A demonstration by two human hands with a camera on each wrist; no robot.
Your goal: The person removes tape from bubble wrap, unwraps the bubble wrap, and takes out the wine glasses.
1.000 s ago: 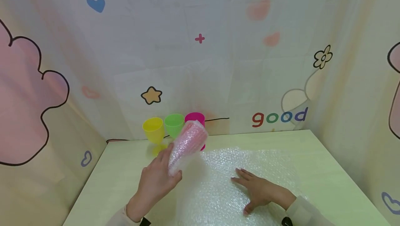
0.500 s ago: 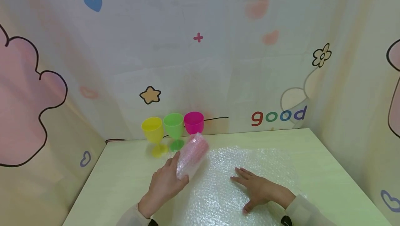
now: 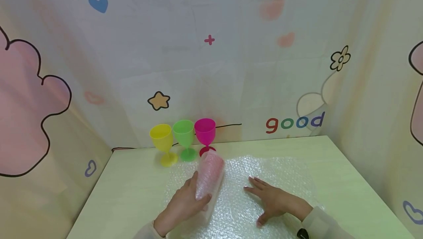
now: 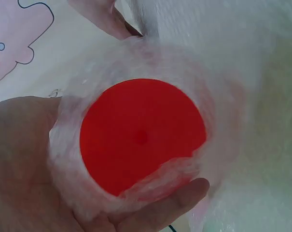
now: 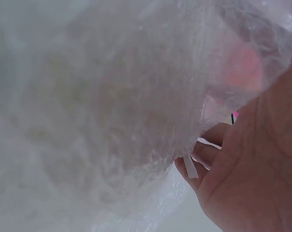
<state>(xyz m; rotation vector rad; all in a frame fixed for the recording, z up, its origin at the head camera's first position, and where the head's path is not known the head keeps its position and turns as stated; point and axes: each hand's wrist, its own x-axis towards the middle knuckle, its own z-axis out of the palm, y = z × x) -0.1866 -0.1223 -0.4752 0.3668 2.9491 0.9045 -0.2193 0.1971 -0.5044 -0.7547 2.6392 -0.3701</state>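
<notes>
My left hand (image 3: 188, 202) grips a bubble-wrapped red cup (image 3: 211, 171), which lies tilted over the left part of a flat bubble wrap sheet (image 3: 238, 198). In the left wrist view its round red end (image 4: 141, 135) shows inside the wrap, with my left fingers (image 4: 155, 212) curled along the near side. My right hand (image 3: 275, 202) rests on the sheet in the head view, fingers spread. Cloudy wrap (image 5: 112, 106) fills most of the right wrist view, where a small white strip (image 5: 190, 166) shows at my right fingers (image 5: 206, 154).
A yellow goblet (image 3: 162, 138), a green goblet (image 3: 184, 134) and a magenta goblet (image 3: 205, 130) stand upright in a row at the table's back edge. The pale table (image 3: 109, 202) is enclosed by a printed curtain (image 3: 185, 55).
My left hand has moved right and nearer, lowering the wrapped cup from in front of the goblets to the sheet. The magenta goblet is now mostly uncovered. My right hand has stayed put.
</notes>
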